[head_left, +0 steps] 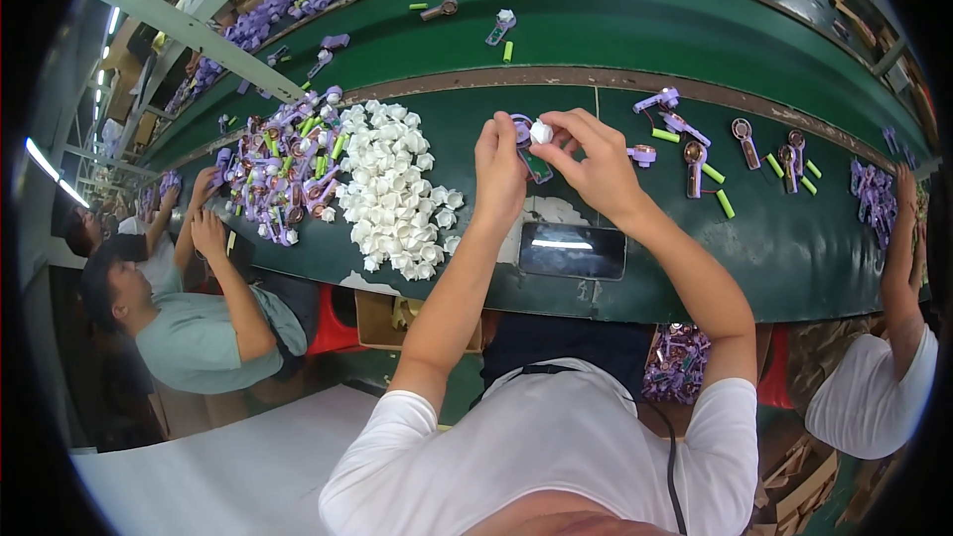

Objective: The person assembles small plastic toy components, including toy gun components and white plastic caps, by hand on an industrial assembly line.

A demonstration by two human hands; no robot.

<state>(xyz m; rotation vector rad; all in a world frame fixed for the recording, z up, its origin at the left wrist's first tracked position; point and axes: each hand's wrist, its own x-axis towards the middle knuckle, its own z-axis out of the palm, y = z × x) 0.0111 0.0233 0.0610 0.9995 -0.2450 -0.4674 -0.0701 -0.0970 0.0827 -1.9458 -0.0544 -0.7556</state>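
Above the table, my left hand (499, 164) is closed around a small purple handheld device (522, 129) with a round head; a green part (538, 169) shows below it. Between the thumb and fingers of my right hand (603, 164) is a white flower-shaped cap (541, 132), close against the device's round head. Whether the two are joined cannot be made out. A large heap of white flower-shaped caps (387, 189) lies to the left of my left hand. To the right of my right hand sits a loose purple piece (642, 155).
A dark phone (573, 251) lies before me on the green table (794, 278). Purple devices with green cells (288, 154) are piled far left; several more (694, 164) lie right. Beyond the ledge runs a green belt (596, 15). Co-workers (199, 337) sit on both sides.
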